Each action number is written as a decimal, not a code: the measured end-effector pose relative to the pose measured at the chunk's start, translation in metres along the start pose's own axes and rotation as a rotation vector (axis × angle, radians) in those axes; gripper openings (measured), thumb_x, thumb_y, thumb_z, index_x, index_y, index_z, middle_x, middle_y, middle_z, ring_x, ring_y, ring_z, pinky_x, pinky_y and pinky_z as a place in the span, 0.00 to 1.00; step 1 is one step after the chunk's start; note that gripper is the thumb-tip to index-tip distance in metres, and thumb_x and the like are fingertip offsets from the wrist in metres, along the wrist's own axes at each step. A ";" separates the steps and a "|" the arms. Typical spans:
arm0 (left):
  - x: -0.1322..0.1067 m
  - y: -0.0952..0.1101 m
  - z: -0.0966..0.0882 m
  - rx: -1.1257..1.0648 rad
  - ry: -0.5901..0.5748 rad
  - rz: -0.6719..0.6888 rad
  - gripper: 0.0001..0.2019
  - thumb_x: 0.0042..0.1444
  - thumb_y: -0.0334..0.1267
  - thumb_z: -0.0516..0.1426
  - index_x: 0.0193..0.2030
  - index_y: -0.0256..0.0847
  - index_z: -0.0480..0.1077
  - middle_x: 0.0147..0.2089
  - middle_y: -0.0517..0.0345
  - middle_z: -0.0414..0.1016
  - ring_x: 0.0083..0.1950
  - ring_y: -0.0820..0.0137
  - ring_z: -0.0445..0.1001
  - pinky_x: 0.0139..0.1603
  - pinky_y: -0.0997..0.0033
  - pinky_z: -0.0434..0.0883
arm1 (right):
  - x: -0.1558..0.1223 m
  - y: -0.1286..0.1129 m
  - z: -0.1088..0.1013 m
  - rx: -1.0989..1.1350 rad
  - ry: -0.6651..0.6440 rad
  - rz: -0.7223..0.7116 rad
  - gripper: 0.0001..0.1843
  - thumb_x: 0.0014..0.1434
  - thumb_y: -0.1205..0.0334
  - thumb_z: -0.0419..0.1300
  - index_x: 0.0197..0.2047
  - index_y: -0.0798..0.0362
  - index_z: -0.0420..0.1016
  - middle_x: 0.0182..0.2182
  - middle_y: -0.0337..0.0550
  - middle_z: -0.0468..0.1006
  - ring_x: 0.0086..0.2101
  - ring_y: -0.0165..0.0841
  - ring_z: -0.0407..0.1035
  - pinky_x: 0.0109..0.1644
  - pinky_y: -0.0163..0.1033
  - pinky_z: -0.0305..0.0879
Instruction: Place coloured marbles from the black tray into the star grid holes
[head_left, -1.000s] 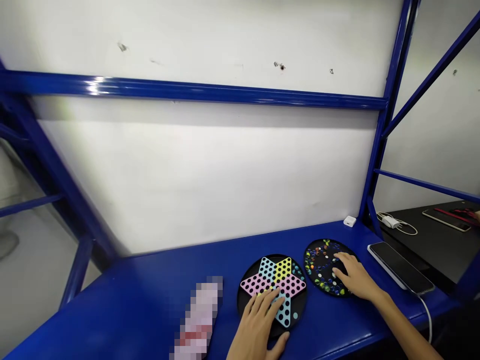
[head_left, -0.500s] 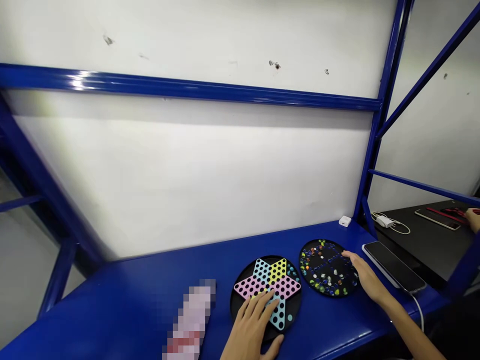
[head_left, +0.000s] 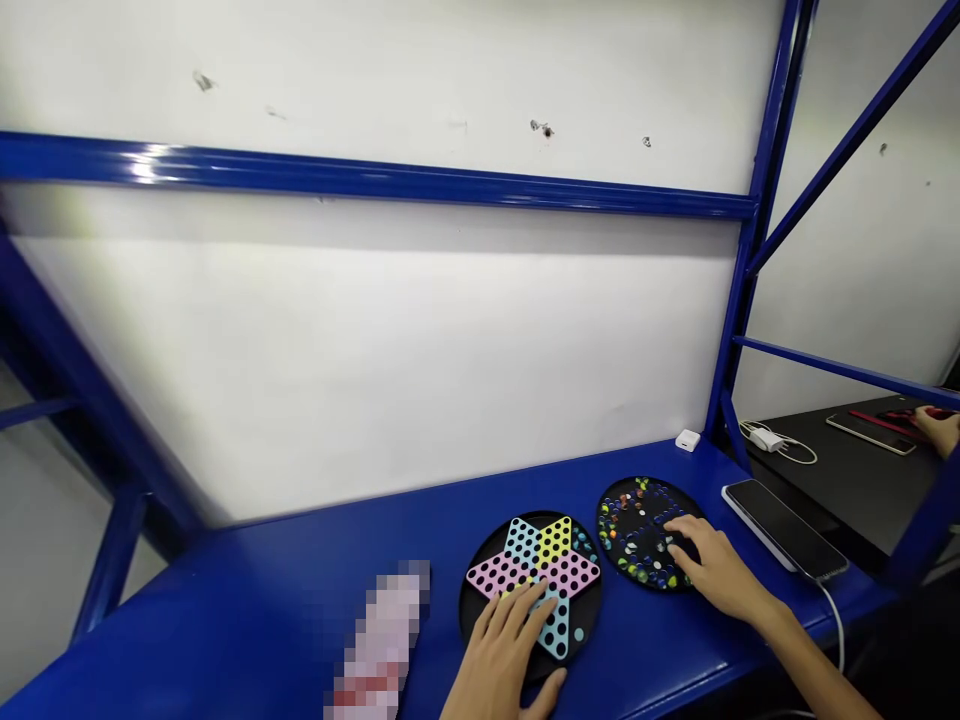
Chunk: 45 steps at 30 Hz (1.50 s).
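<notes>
A round black Chinese checkers board (head_left: 514,573) with a star of pastel blue, yellow and pink points lies on the blue table. My left hand (head_left: 504,640) rests on its near side with the fingers spread, covering part of the star. Blue marbles (head_left: 582,545) sit in a rim pocket at the board's right. Beside it is a round black tray (head_left: 636,500) holding many loose marbles in several colours. Over the tray's right part hovers my right hand (head_left: 712,565), thumb and fingers apart, with nothing visible between them.
Right of the tray, a phone (head_left: 787,525) lies on a white box with a white cable. A small white block (head_left: 687,440) stands at the back. A pixelated pinkish object (head_left: 386,640) lies at left. Blue frame bars surround the table; another person's hand (head_left: 937,430) is at far right.
My right hand has moved left from the tray's right edge to above its marbles, with thumb and fingers now apart. My left hand stays on the board.
</notes>
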<state>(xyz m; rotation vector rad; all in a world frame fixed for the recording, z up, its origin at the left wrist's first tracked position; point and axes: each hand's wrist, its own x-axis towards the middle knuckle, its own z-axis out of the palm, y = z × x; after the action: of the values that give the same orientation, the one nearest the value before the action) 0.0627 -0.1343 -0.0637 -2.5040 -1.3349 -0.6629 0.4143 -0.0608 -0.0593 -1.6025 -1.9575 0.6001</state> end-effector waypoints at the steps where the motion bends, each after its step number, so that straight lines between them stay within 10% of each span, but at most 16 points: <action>1: 0.000 0.000 0.000 -0.002 0.006 0.002 0.29 0.58 0.44 0.61 0.67 0.54 0.64 0.65 0.59 0.73 0.61 0.57 0.74 0.61 0.57 0.73 | 0.001 -0.003 0.000 -0.043 -0.033 -0.030 0.21 0.67 0.51 0.50 0.56 0.45 0.75 0.57 0.47 0.74 0.57 0.45 0.67 0.64 0.53 0.60; 16: 0.001 0.000 -0.001 0.004 0.011 0.004 0.29 0.57 0.42 0.62 0.66 0.53 0.65 0.65 0.58 0.73 0.61 0.58 0.73 0.61 0.57 0.73 | 0.034 0.000 0.004 0.027 -0.084 -0.042 0.11 0.61 0.58 0.54 0.38 0.53 0.77 0.30 0.43 0.77 0.33 0.36 0.72 0.41 0.40 0.69; 30: 0.002 0.003 -0.004 -0.020 0.005 -0.010 0.29 0.57 0.42 0.61 0.66 0.54 0.65 0.65 0.58 0.72 0.62 0.57 0.73 0.62 0.56 0.73 | 0.022 -0.016 -0.011 0.092 -0.075 0.004 0.05 0.52 0.63 0.56 0.28 0.51 0.73 0.25 0.38 0.75 0.26 0.31 0.66 0.30 0.34 0.60; 45: 0.002 0.004 -0.003 -0.020 0.006 -0.014 0.28 0.57 0.42 0.62 0.65 0.54 0.66 0.65 0.58 0.73 0.62 0.57 0.73 0.61 0.56 0.74 | 0.010 -0.021 -0.007 -0.004 -0.224 -0.139 0.11 0.58 0.63 0.57 0.27 0.50 0.78 0.35 0.41 0.79 0.38 0.36 0.72 0.42 0.37 0.67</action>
<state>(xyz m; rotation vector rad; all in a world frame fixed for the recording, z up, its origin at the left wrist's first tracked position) 0.0655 -0.1363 -0.0598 -2.5087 -1.3517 -0.6898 0.4017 -0.0554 -0.0395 -1.4382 -2.2118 0.7461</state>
